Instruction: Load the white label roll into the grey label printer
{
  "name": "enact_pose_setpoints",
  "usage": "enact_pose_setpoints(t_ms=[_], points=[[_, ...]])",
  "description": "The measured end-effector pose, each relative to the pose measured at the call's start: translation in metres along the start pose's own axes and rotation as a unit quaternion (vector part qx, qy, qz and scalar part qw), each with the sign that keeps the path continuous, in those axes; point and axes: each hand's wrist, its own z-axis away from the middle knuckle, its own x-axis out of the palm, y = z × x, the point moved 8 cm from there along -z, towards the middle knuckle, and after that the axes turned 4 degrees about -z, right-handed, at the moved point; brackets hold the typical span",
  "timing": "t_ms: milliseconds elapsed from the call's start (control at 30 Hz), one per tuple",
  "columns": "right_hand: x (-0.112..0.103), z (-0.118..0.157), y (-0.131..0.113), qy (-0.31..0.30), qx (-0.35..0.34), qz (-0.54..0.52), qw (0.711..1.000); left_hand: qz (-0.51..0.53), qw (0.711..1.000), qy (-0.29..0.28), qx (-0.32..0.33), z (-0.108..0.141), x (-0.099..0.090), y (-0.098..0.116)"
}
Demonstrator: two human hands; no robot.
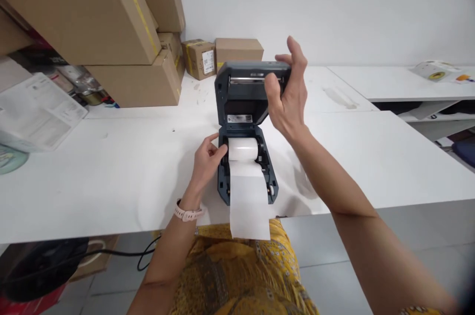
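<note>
A dark label printer [272,176] stands on the white table with its lid [241,92] raised. Inside lies a white label roll [243,149], and its paper strip [249,206] runs forward over the printer's front and past the table edge. My left hand [208,159] is at the printer's left side, thumb on the rim beside the roll, fingers apart. At the lid's upper right corner, my right hand [291,90] grips the lid between thumb and fingers.
Cardboard boxes [137,77] are stacked at the back left, with two smaller ones [239,50] behind the printer. A white package [40,112] lies far left. Another label roll [436,71] sits at the far right. A black cable [122,253] hangs below the front edge [111,236].
</note>
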Motion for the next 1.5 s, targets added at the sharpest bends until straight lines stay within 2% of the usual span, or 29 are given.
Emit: enact_pose_setpoints(t_ms=[100, 200, 233, 267, 333, 400, 433, 500, 600, 667, 733, 800, 900, 967, 1033, 1133, 1233, 1367, 1433, 1500], points=[[0.006, -0.019, 0.007, -0.03, 0.021, 0.034, 0.999, -0.058, 0.997, -0.048, 0.0, 0.005, 0.004, -0.005], [-0.001, -0.014, -0.014, -0.017, -0.03, 0.083, 0.996, -0.088, 0.992, -0.088, -0.018, 0.009, 0.006, -0.004], [0.0, -0.007, -0.022, -0.036, -0.054, 0.091, 0.994, -0.092, 0.99, -0.098, -0.029, 0.009, 0.007, -0.003], [0.007, 0.003, -0.029, -0.087, -0.072, 0.091, 0.989, -0.096, 0.989, -0.104, -0.038, 0.009, 0.007, -0.002], [0.032, 0.029, -0.03, -0.263, -0.074, 0.076, 0.959, -0.109, 0.988, -0.104, -0.046, 0.009, 0.007, 0.001], [0.059, 0.061, -0.018, -0.441, -0.038, 0.074, 0.894, -0.126, 0.987, -0.095, -0.04, 0.007, 0.007, 0.004], [0.07, 0.074, -0.011, -0.5, -0.018, 0.077, 0.862, -0.136, 0.986, -0.093, -0.035, 0.007, 0.007, 0.005], [0.087, 0.092, 0.002, -0.572, 0.013, 0.085, 0.816, -0.157, 0.983, -0.092, -0.027, 0.006, 0.007, 0.007], [0.107, 0.1, 0.014, -0.618, 0.043, 0.073, 0.782, -0.173, 0.98, -0.095, -0.022, 0.006, 0.008, 0.008], [0.11, 0.097, 0.017, -0.626, 0.058, 0.029, 0.777, -0.168, 0.981, -0.093, -0.024, 0.006, 0.008, 0.008], [0.101, 0.092, 0.013, -0.629, 0.061, -0.066, 0.772, -0.158, 0.983, -0.088, -0.026, 0.007, 0.007, 0.007], [0.079, 0.082, 0.008, -0.613, 0.049, -0.187, 0.766, -0.147, 0.985, -0.085, -0.029, 0.007, 0.007, 0.006], [0.028, 0.062, 0.014, -0.546, 0.06, -0.34, 0.763, -0.132, 0.987, -0.085, -0.029, 0.007, 0.007, 0.004], [0.0, 0.053, 0.034, -0.493, 0.109, -0.371, 0.779, -0.126, 0.988, -0.085, -0.024, 0.008, 0.007, 0.004], [-0.017, 0.051, 0.062, -0.453, 0.156, -0.341, 0.809, -0.123, 0.989, -0.083, -0.017, 0.008, 0.007, 0.004], [-0.02, 0.061, 0.104, -0.431, 0.196, -0.261, 0.842, -0.125, 0.989, -0.076, -0.01, 0.007, 0.006, 0.003], [-0.005, 0.078, 0.136, -0.421, 0.23, -0.209, 0.852, -0.123, 0.99, -0.072, -0.007, 0.006, 0.006, 0.001], [0.009, 0.098, 0.157, -0.422, 0.269, -0.193, 0.844, -0.106, 0.992, -0.074, -0.008, 0.004, 0.007, -0.003], [0.002, 0.107, 0.164, -0.418, 0.287, -0.216, 0.834, -0.1, 0.992, -0.074, -0.009, 0.004, 0.007, -0.005], [-0.017, 0.117, 0.176, -0.386, 0.318, -0.261, 0.826, -0.094, 0.993, -0.072, -0.011, 0.004, 0.007, -0.007]])
